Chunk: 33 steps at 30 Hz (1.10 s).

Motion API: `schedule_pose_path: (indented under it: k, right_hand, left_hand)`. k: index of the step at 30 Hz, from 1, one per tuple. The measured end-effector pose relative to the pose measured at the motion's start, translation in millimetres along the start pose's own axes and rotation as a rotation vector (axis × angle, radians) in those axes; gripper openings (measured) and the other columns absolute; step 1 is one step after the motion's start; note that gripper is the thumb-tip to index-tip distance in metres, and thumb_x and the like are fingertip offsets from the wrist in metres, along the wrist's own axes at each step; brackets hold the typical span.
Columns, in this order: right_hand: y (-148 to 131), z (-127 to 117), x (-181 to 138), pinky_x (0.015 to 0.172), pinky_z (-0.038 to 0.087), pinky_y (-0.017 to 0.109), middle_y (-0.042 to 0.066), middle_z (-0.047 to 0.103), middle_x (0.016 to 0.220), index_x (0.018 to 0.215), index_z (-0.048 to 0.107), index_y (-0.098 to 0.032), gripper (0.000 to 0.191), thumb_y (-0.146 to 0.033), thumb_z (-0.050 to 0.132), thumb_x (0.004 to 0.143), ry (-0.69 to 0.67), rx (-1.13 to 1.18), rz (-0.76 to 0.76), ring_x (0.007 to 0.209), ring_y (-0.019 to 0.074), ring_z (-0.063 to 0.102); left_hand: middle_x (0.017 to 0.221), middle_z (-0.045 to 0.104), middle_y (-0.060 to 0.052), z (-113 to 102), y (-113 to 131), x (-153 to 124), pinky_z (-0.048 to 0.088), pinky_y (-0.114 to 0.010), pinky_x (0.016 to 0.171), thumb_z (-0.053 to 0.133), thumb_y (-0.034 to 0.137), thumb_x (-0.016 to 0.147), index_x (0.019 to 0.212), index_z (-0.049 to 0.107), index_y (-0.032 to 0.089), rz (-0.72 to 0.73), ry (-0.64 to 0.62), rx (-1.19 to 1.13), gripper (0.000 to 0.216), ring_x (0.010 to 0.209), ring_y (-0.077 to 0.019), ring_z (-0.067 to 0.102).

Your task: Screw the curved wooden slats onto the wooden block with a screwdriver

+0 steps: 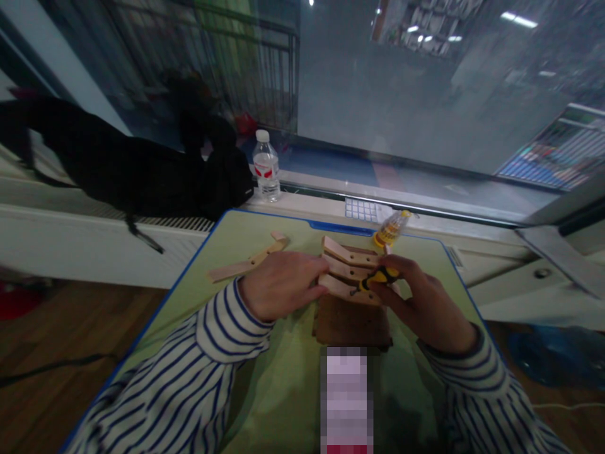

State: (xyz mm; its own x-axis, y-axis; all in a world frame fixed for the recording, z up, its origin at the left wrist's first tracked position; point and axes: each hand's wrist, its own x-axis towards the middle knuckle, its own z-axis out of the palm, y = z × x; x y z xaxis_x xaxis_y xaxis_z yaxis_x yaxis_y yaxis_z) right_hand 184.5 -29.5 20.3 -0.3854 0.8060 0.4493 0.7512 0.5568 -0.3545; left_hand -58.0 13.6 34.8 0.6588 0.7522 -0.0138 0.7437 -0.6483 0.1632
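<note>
Pale wooden slats [347, 289] with drilled holes lie side by side on a brown wooden block [352, 321] in the middle of the table. My left hand [283, 285] reaches in from the left, its thumb and fingers closed on the left ends of the slats. On the right, my right hand [420, 293] grips a short yellow and black screwdriver [382, 277] between thumb and fingers. The tool's tip points down and left at the nearest slat, beside a small dark screw. Further bent wooden pieces [246, 261] rest on the table beyond my left hand.
The light green table [265, 397] has a blue rim. A yellow-labelled clear container [390, 232] stands at its far edge. Behind are a water bottle [267, 167], a black bag [142, 167] and a gridded sheet [362, 209] on the sill, below a large window.
</note>
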Motion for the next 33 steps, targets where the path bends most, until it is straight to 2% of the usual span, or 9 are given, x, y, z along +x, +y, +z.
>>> schedule_pose_path:
  k: [6,11,16,24,33]
  right_hand:
    - [-1.8,-5.1,0.6,0.076,0.057,0.035,0.011,0.066,0.115,0.129,0.04,-0.024,0.042,-0.026,0.054,0.089,-0.069,0.041,-0.029,0.094,0.0229,0.069]
    - [2.1,-6.8,-2.5,0.078,0.057,0.035,0.011,0.066,0.117,0.129,0.041,-0.023,0.041,-0.021,0.051,0.089,-0.092,0.1,-0.007,0.092,0.0209,0.069]
    - [4.1,-5.8,-5.0,0.074,0.058,0.034,0.01,0.07,0.108,0.125,0.043,-0.023,0.037,-0.024,0.053,0.089,-0.08,0.094,0.055,0.088,0.0215,0.071]
    - [4.5,-2.5,-3.4,0.065,0.057,0.032,0.011,0.07,0.102,0.119,0.045,-0.023,0.034,-0.032,0.056,0.088,-0.01,0.043,0.033,0.081,0.0228,0.071]
    - [4.9,1.6,-3.2,0.06,0.055,0.03,0.01,0.069,0.095,0.115,0.046,-0.021,0.032,-0.033,0.058,0.087,0.016,0.047,0.027,0.074,0.0211,0.071]
  left_hand:
    - [0.102,0.069,-0.003,0.8,-0.3,0.3,0.05,-0.034,0.072,0.048,0.04,0.089,0.114,0.059,0.028,-0.009,-0.012,-0.007,0.029,0.09,-0.0236,0.065]
    - [0.102,0.069,-0.003,1.5,-0.3,0.4,0.05,-0.036,0.071,0.048,0.04,0.09,0.112,0.06,0.027,0.006,-0.007,-0.005,0.028,0.089,-0.0241,0.066]
    - [0.1,0.07,-0.003,-1.5,1.4,0.2,0.05,-0.036,0.069,0.05,0.038,0.09,0.112,0.06,0.027,0.01,-0.018,0.013,0.027,0.086,-0.0242,0.066]
    - [0.104,0.069,-0.003,1.4,-1.5,-0.3,0.05,-0.037,0.07,0.05,0.038,0.09,0.119,0.056,0.029,0.032,0.001,0.012,0.032,0.087,-0.0247,0.066]
    - [0.104,0.069,-0.003,-1.2,1.0,1.0,0.048,-0.032,0.071,0.049,0.038,0.089,0.115,0.059,0.028,0.003,-0.035,0.005,0.029,0.09,-0.0225,0.066]
